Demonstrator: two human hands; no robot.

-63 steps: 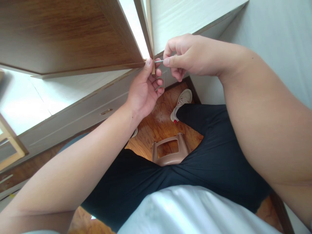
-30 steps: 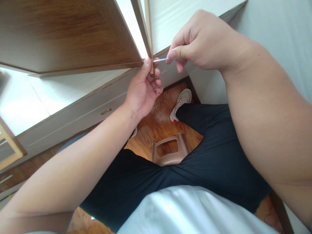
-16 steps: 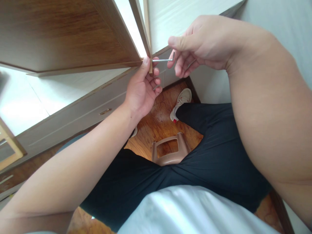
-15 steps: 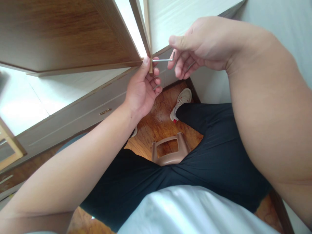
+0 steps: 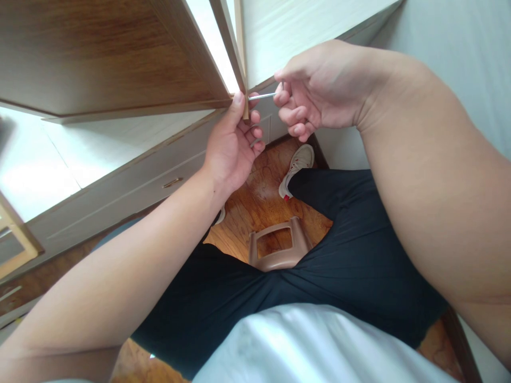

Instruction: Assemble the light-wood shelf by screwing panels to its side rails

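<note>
A thin metal hex key (image 5: 261, 96) sticks out sideways from the lower end of a narrow wooden strip (image 5: 229, 40). My right hand (image 5: 309, 93) pinches its bent outer end between thumb and forefinger, the other fingers curled. My left hand (image 5: 235, 135) grips the strip's end, thumb on the near side and fingers behind it. Beside the strip, a brown wooden panel (image 5: 115, 58) with a raised frame meets it at the corner. What the key's inner tip sits in is hidden by the wood.
The wood rests over a pale countertop (image 5: 59, 154) with drawers (image 5: 171, 182) beneath. Another light wooden frame (image 5: 24, 244) lies at the left. Below are a brown plastic stool (image 5: 279, 260) between my legs, a shoe (image 5: 297, 165) and a wooden floor (image 5: 255, 207).
My right hand has closed from loosely spread fingers onto the hex key's bent end, and the wrist has dropped slightly. My left hand and the wood have stayed almost still.
</note>
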